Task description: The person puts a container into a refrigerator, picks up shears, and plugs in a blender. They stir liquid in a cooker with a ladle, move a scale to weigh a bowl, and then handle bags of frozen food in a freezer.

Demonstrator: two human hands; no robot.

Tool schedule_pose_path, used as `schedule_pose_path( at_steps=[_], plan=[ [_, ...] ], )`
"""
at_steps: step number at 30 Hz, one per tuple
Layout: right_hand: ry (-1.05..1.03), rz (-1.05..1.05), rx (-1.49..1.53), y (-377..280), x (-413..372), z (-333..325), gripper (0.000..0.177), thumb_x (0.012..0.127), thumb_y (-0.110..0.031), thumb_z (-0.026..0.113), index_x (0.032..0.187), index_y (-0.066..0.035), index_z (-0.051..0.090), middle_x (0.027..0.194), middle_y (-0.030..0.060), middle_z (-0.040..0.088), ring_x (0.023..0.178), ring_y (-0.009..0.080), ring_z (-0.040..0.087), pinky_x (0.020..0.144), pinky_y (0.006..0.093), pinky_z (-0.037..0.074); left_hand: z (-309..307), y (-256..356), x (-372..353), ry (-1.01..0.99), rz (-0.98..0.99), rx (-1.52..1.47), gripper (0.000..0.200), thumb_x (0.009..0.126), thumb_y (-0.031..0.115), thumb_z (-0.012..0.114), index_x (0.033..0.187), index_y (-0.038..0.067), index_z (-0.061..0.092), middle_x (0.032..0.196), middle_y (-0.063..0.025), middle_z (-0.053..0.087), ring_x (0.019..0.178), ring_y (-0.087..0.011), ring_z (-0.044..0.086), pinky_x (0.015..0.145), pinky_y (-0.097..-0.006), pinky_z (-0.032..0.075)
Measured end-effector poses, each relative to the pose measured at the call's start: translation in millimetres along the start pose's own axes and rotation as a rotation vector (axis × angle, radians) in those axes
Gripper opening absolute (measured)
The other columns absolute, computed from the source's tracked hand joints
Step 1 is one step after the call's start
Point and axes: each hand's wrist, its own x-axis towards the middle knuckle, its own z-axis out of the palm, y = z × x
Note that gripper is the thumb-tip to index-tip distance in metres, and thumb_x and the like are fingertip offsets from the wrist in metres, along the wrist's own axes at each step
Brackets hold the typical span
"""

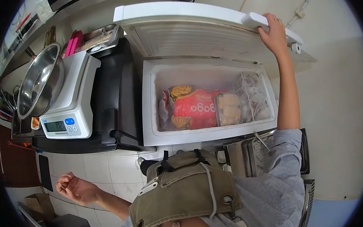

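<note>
My right hand [273, 34] is wrapped around the handle [254, 20] of the chest freezer's white lid [183, 13], which is raised. Below it, the freezer [146, 99] holds a red and yellow printed bag [194, 110], its lettering seen upside down. Beside that bag lies a clear pack [229, 109] of pale yellowish pieces. A wire basket [249, 90] with frosty plastic-wrapped items sits at the freezer's right end. Low on the left, my left hand [77, 189] hangs over the tiled floor, fingers loosely curled with nothing in them.
Left of the freezer, a black counter [114, 92] carries a white digital scale [68, 115] with a steel bowl [42, 82] tilted in view. A metal tray [100, 40] stands behind it. Metal trays [258, 155] are at my right side, near the freezer's front edge.
</note>
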Motion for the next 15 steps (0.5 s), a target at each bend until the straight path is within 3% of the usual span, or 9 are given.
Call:
schedule_pose_path(
  at_steps=[2, 4, 7, 8, 9, 15],
  plan=[
    [0.048, -0.011, 0.004, 7.2, 13.5, 11.1, 0.037, 0.069, -0.020, 0.058, 0.103, -0.007, 0.051, 0.094, 0.0136, 0.055, 0.092, 0.0332, 0.050, 0.084, 0.0435, 0.036, -9.1, -0.2, -2.9, -0.088, -0.021, 0.020, 0.022, 0.082, 0.017, 0.044, 0.097, 0.002, 0.046, 0.084, -0.0083, 0.044, 0.081, -0.0174, 0.043, 0.074, -0.0307, 0.035],
    [0.256, -0.135, -0.045, 14.7, 19.3, 22.3, 0.043, 0.068, -0.015, 0.058, 0.109, -0.009, 0.050, 0.101, 0.0129, 0.054, 0.093, 0.0326, 0.050, 0.084, 0.0406, 0.037, -10.6, -0.6, -6.2, -0.179, -0.045, 0.039, 0.023, 0.082, 0.017, 0.044, 0.100, 0.002, 0.046, 0.086, -0.0089, 0.045, 0.084, -0.0178, 0.043, 0.075, -0.0300, 0.036],
    [0.177, -0.132, -0.019, 9.1, 29.6, 17.5, 0.047, 0.070, -0.016, 0.059, 0.115, -0.010, 0.048, 0.106, 0.0138, 0.052, 0.098, 0.0322, 0.048, 0.088, 0.0407, 0.035, -5.9, -2.8, -11.8, -0.182, -0.085, 0.088, 0.024, 0.081, 0.018, 0.046, 0.099, 0.002, 0.046, 0.086, -0.0087, 0.044, 0.083, -0.0176, 0.043, 0.075, -0.0298, 0.036],
    [0.122, -0.040, -0.035, -3.7, 28.7, 7.2, 0.052, 0.067, -0.011, 0.057, 0.117, -0.003, 0.044, 0.111, 0.0195, 0.050, 0.105, 0.0342, 0.046, 0.091, 0.0429, 0.035, -1.7, -3.8, -13.6, -0.195, -0.094, 0.089, 0.025, 0.080, 0.019, 0.046, 0.099, 0.002, 0.045, 0.086, -0.0087, 0.044, 0.083, -0.0175, 0.043, 0.075, -0.0295, 0.036],
    [0.113, -0.032, -0.038, -1.6, 30.2, 8.3, 0.052, 0.067, -0.011, 0.057, 0.117, -0.003, 0.044, 0.111, 0.0195, 0.050, 0.105, 0.0342, 0.046, 0.091, 0.0429, 0.035, 2.9, -6.0, -14.9, -0.210, -0.104, 0.089, 0.026, 0.080, 0.019, 0.047, 0.099, 0.002, 0.045, 0.086, -0.0088, 0.044, 0.083, -0.0175, 0.043, 0.075, -0.0293, 0.036],
    [0.221, -0.144, 0.065, 8.4, 30.9, 14.3, 0.056, 0.064, -0.007, 0.056, 0.118, -0.003, 0.041, 0.113, 0.0190, 0.047, 0.106, 0.0360, 0.042, 0.093, 0.0430, 0.033, 45.0, -19.0, -20.2, -0.233, -0.126, 0.213, 0.023, 0.079, 0.020, 0.047, 0.094, 0.003, 0.046, 0.081, -0.0089, 0.046, 0.079, -0.0169, 0.044, 0.070, -0.0285, 0.036]
  ],
)
